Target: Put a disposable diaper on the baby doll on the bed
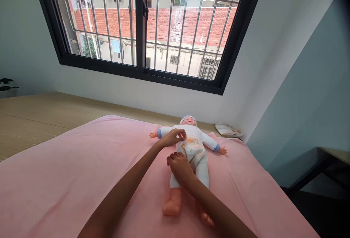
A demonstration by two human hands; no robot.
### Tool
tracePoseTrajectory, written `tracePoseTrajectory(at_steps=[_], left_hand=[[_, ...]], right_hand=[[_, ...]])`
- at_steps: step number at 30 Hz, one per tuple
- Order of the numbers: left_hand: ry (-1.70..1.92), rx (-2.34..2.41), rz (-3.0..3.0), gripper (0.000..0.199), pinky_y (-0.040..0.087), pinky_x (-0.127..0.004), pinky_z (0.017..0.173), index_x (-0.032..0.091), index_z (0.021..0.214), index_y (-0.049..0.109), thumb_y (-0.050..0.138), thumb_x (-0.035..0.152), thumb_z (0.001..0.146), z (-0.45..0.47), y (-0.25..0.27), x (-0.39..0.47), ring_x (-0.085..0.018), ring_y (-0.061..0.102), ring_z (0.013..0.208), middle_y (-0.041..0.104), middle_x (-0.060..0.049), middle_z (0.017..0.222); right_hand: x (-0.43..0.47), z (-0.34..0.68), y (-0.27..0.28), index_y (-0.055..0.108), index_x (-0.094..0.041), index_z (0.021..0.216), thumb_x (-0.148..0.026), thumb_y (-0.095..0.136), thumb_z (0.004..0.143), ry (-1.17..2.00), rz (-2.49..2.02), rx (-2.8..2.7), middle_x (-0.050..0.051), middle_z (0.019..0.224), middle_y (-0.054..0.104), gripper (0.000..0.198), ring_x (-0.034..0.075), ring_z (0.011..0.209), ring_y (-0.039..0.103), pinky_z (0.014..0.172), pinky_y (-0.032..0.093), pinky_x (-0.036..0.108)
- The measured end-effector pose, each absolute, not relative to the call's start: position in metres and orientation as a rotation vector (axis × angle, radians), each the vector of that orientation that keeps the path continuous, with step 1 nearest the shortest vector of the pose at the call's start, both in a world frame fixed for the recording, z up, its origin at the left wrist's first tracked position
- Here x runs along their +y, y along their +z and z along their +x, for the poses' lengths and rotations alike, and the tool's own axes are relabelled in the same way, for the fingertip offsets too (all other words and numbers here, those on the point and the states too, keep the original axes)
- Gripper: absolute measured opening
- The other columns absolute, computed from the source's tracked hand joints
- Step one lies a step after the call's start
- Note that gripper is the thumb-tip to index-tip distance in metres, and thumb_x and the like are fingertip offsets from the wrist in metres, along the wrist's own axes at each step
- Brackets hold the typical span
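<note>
Pink blanket [68,179] w/ doll [195,147]: left hand [173,137] pinches its shirt, right hand [179,165] grips diaper side.

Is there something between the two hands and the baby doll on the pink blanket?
Nothing visible stands between them. The left hand and the right hand both already rest on the doll at its waist, which lies on the pink blanket.

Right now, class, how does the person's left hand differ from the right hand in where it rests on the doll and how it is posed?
The left hand sits higher, at the doll's waist edge of the shirt, fingers pinched together; the right hand lies lower, by the hip and thigh, fingers curled. The left arm reaches farther across the pink blanket; the right stays nearer. Both touch the doll's clothing.
</note>
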State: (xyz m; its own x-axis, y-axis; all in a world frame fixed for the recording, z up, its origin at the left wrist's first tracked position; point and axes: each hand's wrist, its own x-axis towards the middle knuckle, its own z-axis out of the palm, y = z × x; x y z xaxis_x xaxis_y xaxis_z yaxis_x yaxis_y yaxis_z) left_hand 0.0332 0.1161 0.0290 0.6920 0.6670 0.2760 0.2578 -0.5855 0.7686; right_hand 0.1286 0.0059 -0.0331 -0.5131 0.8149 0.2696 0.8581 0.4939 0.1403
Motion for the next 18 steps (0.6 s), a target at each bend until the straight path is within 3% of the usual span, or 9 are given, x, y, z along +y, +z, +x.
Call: tracePoseTrajectory(at_steps=[4,10,18], left_hand=[[0.694,0.712,2.176,0.020,0.048,-0.027,0.082,0.011,0.086,0.060,0.062,0.032,0.086,0.021,0.033,0.124,-0.012,0.058,0.090,0.063,-0.004,0.094],[0.751,0.725,2.212,0.019,0.047,-0.032,0.092,0.013,0.092,0.061,0.060,0.031,0.085,0.025,0.031,0.119,-0.015,0.054,0.102,0.060,-0.005,0.106],[0.916,0.798,2.245,0.008,0.041,-0.038,0.101,0.013,0.088,0.060,0.057,0.019,0.085,0.057,0.002,0.113,-0.016,0.050,0.102,0.058,-0.004,0.100]], right_hand=[[0.007,0.129,-0.033,0.066,-0.012,0.090,-0.003,0.075,0.095,-0.393,-1.441,-2.564,0.002,0.088,0.060,0.013,0.020,0.086,0.052,0.078,0.038,0.033],[0.006,0.129,-0.033,0.067,-0.012,0.091,-0.003,0.074,0.095,-0.415,-1.432,-2.556,0.002,0.090,0.060,0.012,0.020,0.086,0.052,0.077,0.038,0.033],[0.005,0.128,-0.033,0.067,-0.013,0.090,-0.005,0.072,0.097,-0.424,-1.451,-2.550,0.003,0.089,0.061,0.012,0.020,0.088,0.052,0.080,0.041,0.033]])
